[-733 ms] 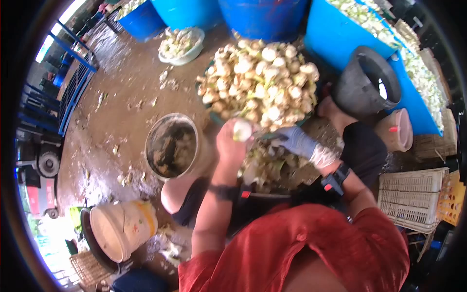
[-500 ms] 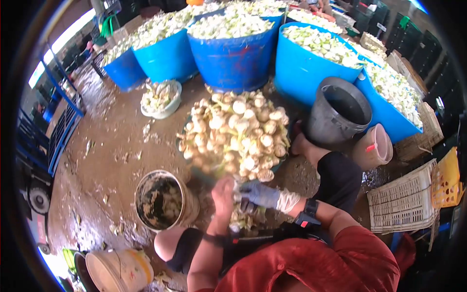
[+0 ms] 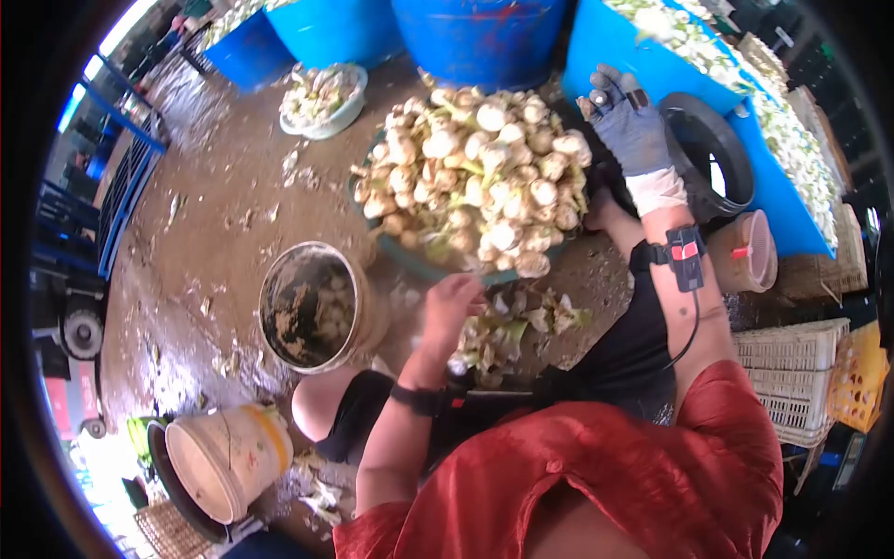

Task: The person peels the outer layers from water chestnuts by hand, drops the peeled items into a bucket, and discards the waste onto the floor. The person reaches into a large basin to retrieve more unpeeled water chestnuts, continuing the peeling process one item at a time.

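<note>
1. Beyond our half-curled left hand (image 3: 453, 306), a basin (image 3: 410, 259) bears heaped bulbs (image 3: 480, 168).
2. By our right hand (image 3: 635, 135), a tub (image 3: 596, 45) carries pale pieces (image 3: 666, 26).
3. Left of both, a bucket (image 3: 372, 321) holds lumps (image 3: 335, 307).
4. Either hand's grip we cannot tell.

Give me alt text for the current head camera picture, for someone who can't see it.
A person in a red shirt sits before a heap of pale, bulb-like vegetables, gloved right hand extended beside the heap's right edge, left hand near leafy scraps. An open bucket is at left; blue tubs stand behind.
</note>
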The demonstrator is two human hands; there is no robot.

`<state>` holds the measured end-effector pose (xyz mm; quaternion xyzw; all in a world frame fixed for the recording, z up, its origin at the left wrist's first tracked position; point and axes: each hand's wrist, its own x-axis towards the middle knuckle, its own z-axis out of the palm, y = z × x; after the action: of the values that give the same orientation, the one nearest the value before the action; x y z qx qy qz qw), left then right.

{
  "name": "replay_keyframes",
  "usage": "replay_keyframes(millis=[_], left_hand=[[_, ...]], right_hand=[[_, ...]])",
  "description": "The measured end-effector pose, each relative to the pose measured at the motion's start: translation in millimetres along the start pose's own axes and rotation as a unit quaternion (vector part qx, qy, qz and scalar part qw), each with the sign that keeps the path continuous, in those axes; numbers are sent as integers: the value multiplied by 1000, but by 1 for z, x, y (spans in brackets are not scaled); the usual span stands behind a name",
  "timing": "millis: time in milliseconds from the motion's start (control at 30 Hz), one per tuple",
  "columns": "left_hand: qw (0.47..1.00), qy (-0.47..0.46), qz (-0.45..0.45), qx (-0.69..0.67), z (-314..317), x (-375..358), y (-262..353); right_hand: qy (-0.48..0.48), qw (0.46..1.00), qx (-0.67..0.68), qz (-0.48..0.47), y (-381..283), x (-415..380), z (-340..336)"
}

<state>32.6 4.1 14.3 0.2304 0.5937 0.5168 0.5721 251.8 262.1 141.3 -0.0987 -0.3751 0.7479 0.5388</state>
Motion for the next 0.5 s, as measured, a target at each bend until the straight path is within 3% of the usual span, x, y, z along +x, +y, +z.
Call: replay_keyframes(millis=[33,67,100,133,167,200,233,300,367,400,467,500], left_hand=[[998,-53,-3,37,0,1,0],[992,-108,-8,72,-1,0,-3],[992,-100,-16,70,-2,1,-6],[984,-133,-23,116,-2,4,-8],[972,-167,-29,162,-2,6,-10],[973,-166,-22,161,0,1,-4],[973,-162,-26,160,0,-2,-1],[969,-164,-34,179,-1,-4,3],[974,-159,-42,154,-4,-5,2],[976,-147,-38,155,-5,-5,3],[979,-130,-34,153,-9,-4,3],[980,-123,-34,150,-11,-4,2]], right_hand=[[51,989,-138,-13,8,2,0],[-7,980,-193,50,27,-2,2],[-51,901,-430,20,56,-15,-3],[-48,913,-358,190,81,-30,1],[-172,828,-530,61,111,-47,-2],[-212,741,-621,146,140,-58,-7],[-217,691,-677,129,159,-74,9],[-286,539,-776,158,205,-79,15],[-312,469,-809,166,242,-76,18],[-315,470,-808,166,259,-78,19],[-351,324,-877,43,285,-83,21],[-355,325,-876,43,293,-86,21]])
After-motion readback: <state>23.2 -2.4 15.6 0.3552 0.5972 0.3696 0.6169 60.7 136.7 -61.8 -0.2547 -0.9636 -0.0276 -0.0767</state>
